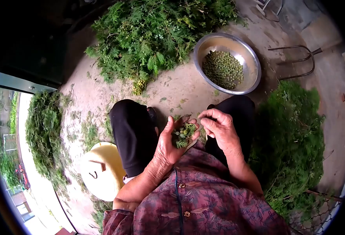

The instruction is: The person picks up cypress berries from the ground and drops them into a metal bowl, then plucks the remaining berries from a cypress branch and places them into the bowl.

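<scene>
My left hand (167, 144) is turned palm up and cupped around small evergreen sprigs (185, 133) with round green cones among the leaves. Just to its right is my right hand (224, 132), thumb and fingertips brought together in a pinch. Whatever is between those fingertips is too small to make out. Beyond my knees, a steel basin (254, 64) holds many round green cones (223, 69).
A big heap of evergreen branches (149, 35) lies ahead. More cut foliage lies on the right (292, 149) and the left (43, 133). A pale yellow bucket (102, 172) is beside my left leg. A pronged metal fork (311, 58) lies right of the basin.
</scene>
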Action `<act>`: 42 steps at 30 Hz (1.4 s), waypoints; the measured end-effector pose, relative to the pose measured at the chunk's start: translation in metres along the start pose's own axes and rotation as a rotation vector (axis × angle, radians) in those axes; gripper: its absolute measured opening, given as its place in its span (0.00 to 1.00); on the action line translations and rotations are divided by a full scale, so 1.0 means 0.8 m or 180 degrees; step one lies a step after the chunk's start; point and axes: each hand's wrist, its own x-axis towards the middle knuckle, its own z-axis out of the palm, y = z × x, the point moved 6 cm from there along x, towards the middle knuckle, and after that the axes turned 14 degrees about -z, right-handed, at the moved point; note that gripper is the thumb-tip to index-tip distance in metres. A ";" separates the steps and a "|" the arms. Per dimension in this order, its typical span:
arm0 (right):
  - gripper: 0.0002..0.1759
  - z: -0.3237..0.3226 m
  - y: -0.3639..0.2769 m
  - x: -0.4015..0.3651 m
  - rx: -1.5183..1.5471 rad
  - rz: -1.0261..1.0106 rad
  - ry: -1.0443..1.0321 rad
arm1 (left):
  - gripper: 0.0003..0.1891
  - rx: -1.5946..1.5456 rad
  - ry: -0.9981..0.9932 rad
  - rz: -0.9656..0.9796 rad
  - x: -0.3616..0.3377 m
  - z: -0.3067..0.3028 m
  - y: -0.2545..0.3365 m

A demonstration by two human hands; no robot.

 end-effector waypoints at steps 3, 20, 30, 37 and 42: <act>0.15 0.022 -0.023 0.000 -0.1700 -0.0807 -0.0495 | 0.29 0.0002 -0.0088 -0.0009 -0.001 0.003 0.002; 0.09 0.014 -0.035 0.000 -0.2692 -0.1168 0.0318 | 0.31 0.0087 -0.0397 -0.0109 -0.001 0.008 -0.001; 0.13 0.050 -0.027 -0.006 -0.2896 -0.1321 -0.0937 | 0.33 0.0165 -0.0608 -0.0125 -0.001 0.010 0.001; 0.14 0.052 -0.030 -0.005 -0.2947 -0.1426 -0.1127 | 0.33 0.0221 -0.0644 -0.0120 -0.002 0.012 0.002; 0.08 0.039 -0.022 -0.001 -0.2266 -0.0915 -0.0753 | 0.33 0.0176 -0.0755 -0.0174 -0.003 0.005 0.005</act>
